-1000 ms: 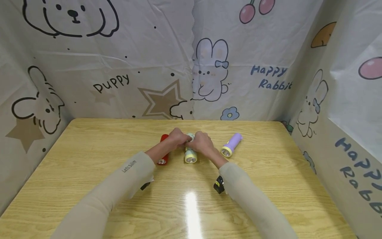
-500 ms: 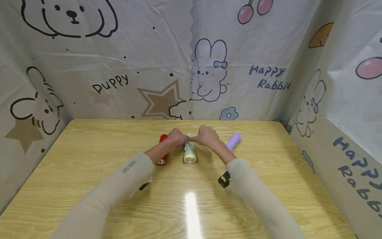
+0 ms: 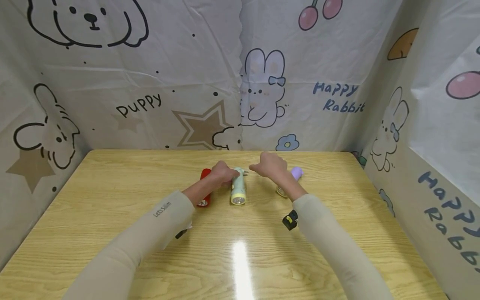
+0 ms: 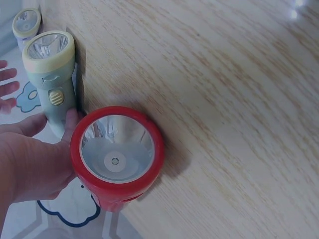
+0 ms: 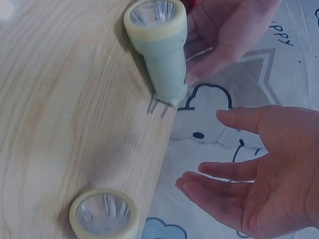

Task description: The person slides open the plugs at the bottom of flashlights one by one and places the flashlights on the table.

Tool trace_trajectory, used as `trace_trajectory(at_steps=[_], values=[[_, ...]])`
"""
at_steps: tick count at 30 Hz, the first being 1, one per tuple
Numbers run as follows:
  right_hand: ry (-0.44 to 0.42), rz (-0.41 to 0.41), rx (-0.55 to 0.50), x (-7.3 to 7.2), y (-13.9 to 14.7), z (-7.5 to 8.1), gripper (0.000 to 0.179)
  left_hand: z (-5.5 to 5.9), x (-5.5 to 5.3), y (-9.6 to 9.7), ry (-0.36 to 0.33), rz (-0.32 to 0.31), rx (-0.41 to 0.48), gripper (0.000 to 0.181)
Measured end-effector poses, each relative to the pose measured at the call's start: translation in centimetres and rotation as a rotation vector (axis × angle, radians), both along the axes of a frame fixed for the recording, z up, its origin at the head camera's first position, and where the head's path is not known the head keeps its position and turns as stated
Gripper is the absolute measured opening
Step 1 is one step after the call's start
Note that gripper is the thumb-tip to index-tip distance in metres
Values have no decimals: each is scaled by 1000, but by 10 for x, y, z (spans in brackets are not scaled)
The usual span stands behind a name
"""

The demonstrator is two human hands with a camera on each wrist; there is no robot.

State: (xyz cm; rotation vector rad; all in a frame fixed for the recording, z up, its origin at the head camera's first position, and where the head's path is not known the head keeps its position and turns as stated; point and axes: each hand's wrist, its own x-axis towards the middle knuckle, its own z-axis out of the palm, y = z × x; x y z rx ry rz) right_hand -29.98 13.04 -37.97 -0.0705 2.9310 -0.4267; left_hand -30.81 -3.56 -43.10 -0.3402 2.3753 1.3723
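Observation:
A pale green flashlight with a cream head lies on the table, lens toward me. My left hand grips it near its tail between thumb and fingers. Two metal plug prongs stick out of the tail on its right side. To the right, my right hand is held apart from it, fingers spread and holding nothing. A red flashlight lies just left of the green one, partly hidden by my left hand in the head view. My right hand partly covers a purple flashlight with a cream head.
All three flashlights lie on a light wooden table toward its far edge. Printed cloth hangs behind and at both sides. Black wrist devices sit under the forearms.
My right hand has drawn away to the right from the green flashlight and its fingers have opened. The plug prongs now show at its tail. My left hand stays in place.

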Motion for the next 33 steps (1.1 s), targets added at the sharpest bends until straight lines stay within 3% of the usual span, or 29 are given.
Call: trace_trajectory(at_steps=[7,22,33], values=[[-17,-33,9,-4,15,-2,44,-3,-4,0,7,-5,-14,30],[-34,-102,32,-8,47,-9,44,-2,-1,0,17,-23,-47,36],[21,-137,35,-8,63,-15,36,-4,-2,0,8,-11,-65,31]])
